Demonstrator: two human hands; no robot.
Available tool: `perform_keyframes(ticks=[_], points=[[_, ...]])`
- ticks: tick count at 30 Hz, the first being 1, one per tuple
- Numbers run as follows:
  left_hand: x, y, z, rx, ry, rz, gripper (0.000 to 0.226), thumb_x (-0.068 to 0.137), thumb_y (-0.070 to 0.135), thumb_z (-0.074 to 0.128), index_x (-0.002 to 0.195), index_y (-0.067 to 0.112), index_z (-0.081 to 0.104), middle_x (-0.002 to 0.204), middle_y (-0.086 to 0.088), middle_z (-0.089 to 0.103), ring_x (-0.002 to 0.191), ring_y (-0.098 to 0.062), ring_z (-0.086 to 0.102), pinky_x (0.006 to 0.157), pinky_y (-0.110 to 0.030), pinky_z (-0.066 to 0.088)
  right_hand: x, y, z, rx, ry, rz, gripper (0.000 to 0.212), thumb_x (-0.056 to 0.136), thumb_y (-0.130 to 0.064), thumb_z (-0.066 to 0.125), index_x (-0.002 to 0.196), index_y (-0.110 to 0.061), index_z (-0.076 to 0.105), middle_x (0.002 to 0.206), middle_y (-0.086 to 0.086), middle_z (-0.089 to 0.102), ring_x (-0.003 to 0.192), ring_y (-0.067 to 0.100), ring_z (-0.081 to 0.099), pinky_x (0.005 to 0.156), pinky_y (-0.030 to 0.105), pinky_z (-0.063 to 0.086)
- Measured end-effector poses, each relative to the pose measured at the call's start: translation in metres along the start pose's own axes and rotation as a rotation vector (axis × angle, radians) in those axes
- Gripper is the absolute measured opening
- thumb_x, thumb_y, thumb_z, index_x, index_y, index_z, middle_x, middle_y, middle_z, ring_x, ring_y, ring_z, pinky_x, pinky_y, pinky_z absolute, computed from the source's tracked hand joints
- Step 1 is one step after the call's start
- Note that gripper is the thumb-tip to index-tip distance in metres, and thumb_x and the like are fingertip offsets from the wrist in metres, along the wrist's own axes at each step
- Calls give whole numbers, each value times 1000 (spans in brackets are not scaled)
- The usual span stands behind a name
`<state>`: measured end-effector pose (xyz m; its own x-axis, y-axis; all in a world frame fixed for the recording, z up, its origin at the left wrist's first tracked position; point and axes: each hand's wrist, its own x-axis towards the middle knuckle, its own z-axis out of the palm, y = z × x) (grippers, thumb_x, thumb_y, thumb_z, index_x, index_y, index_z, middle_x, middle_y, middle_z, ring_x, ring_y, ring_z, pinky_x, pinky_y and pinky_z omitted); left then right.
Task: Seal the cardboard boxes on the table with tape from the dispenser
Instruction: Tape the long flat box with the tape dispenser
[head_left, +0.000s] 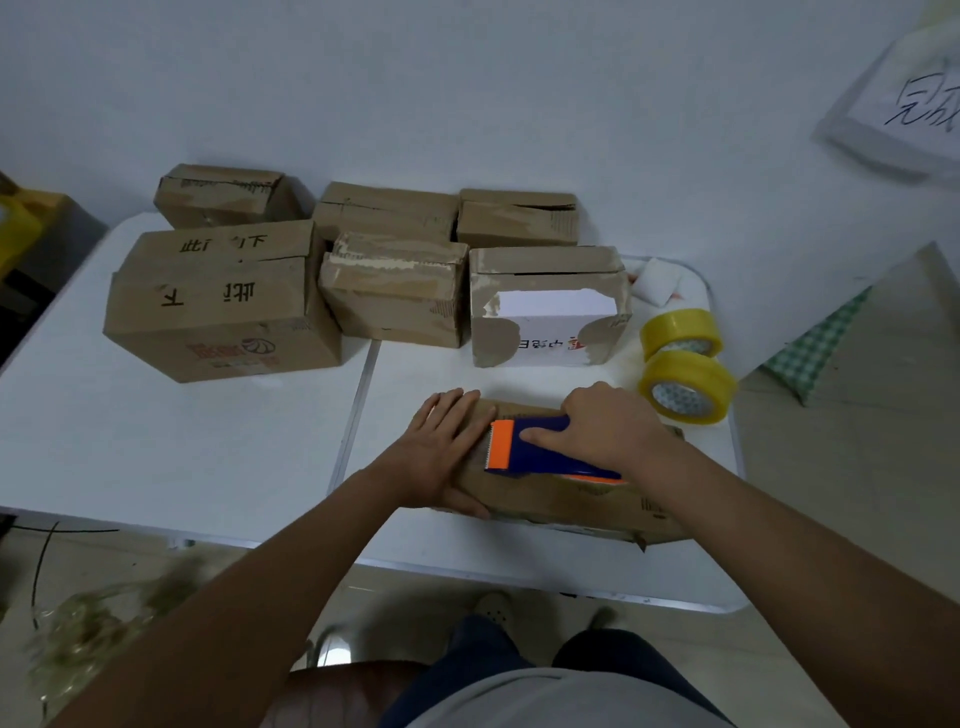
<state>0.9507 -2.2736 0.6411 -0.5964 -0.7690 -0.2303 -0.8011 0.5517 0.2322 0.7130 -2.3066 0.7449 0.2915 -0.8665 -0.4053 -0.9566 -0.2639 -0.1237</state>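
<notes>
head view: right hand (605, 423) grasping blue tape dispenser (545, 449) atop cardboard box (571, 499); left hand (444, 447) flat, released, pressing box.

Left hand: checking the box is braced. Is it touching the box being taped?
Touching: head view shows the left hand pressed flat on the box.

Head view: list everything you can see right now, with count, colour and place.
box being taped: one, brown, near table edge, under both hands.
waiting boxes: six, brown, two rows at the far side; one has a white printed front.
tape dispenser: one, blue and orange, on the near box.
spare tape rolls: two, yellowish, right of the boxes.
table: one, white.
paper sign: one, white, handwritten, top right.
left hand: flat on the near box.
right hand: holds the dispenser.
</notes>
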Motion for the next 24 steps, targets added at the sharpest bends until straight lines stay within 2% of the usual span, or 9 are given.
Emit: perform_keyframes(ticks=[2,7,10,14,18,24], points=[[-1,-1,-2,-3,10,5,121,67,95,34,157,21,2,164,-15,7,151,-34,3,123,-49,6,0,2,-5,17,-19,-3,58,83,-76,46,65,-21,43,65,-4,47,59,10,46,52,25,32],[0,-2,-3,-6,-10,15,121,69,93,41,158,17,9,162,-17,12,150,-34,9,122,-51,11,-9,17,-10,34,-47,11,60,81,-79,46,66,-21,46,67,-4,51,62,10,49,51,26,35],[2,-3,-2,7,-8,13,122,70,93,43,158,16,12,162,-18,12,150,-35,8,121,-52,9,-20,51,-13,53,-65,61,61,79,-79,47,65,-20,48,65,-3,52,60,11,50,54,27,39],[4,-2,-2,34,-18,4,122,69,94,40,158,17,10,162,-18,10,150,-36,6,120,-49,2,-27,83,-10,14,-85,108,63,78,-81,47,69,-18,54,75,1,58,73,16,57,66,33,48],[3,-4,1,50,-3,-2,122,68,93,43,159,19,10,162,-16,10,150,-34,6,120,-47,2,-27,67,-9,-96,-68,95,59,83,-76,45,65,-21,41,68,-2,46,65,13,48,63,32,46],[-20,-40,-10,84,-24,-26,124,65,92,49,159,23,7,164,-13,7,151,-33,3,118,-49,-1,-22,24,-2,-77,-14,113,54,88,-71,44,80,-17,48,79,0,46,77,20,50,61,30,38]])
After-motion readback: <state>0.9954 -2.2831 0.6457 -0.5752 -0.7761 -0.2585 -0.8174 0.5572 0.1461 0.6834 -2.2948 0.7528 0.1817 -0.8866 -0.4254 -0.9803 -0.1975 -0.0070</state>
